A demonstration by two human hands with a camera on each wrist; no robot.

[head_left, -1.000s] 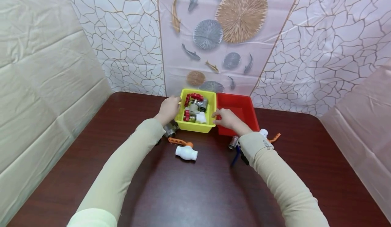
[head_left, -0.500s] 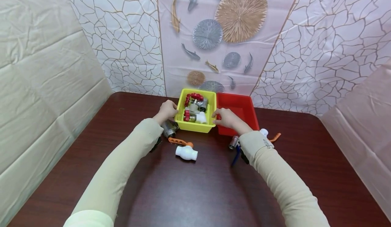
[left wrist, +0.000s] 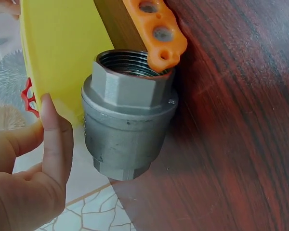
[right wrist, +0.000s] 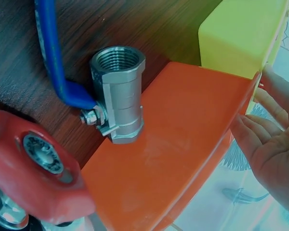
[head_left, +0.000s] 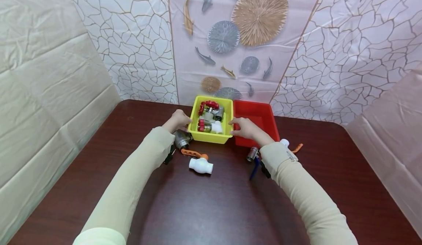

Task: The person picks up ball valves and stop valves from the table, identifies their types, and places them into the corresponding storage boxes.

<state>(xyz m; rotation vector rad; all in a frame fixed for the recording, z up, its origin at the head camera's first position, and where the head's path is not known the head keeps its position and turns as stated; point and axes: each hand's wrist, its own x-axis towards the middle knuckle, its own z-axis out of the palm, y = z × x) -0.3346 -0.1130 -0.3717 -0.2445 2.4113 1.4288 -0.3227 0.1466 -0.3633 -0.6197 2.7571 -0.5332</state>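
Observation:
A yellow bin (head_left: pixel 211 138) holds several valves (head_left: pixel 209 115), some with red handwheels. My left hand (head_left: pixel 178 120) pinches its left rim between thumb and finger; in the left wrist view, one finger lies against the outer wall. My right hand (head_left: pixel 247 128) holds the right rim, where the yellow bin meets a red bin (right wrist: pixel 164 134), with fingers at both rims. Just under my left hand lies a grey metal threaded valve body (left wrist: pixel 127 115). A metal ball valve (right wrist: pixel 119 94) with a blue lever stands in front of the red bin.
A white ball valve (head_left: pixel 201 165) with an orange handle lies before the yellow bin. Another white valve (head_left: pixel 284 142) with an orange handle sits right of the red bin. A red-handled valve (right wrist: pixel 36 166) is near my right wrist. The patterned wall backs the table.
My left hand has slid down and left, from over the yellow bin's left rim to lower along it. My right hand has stayed nearly still, and the bins have hardly moved.

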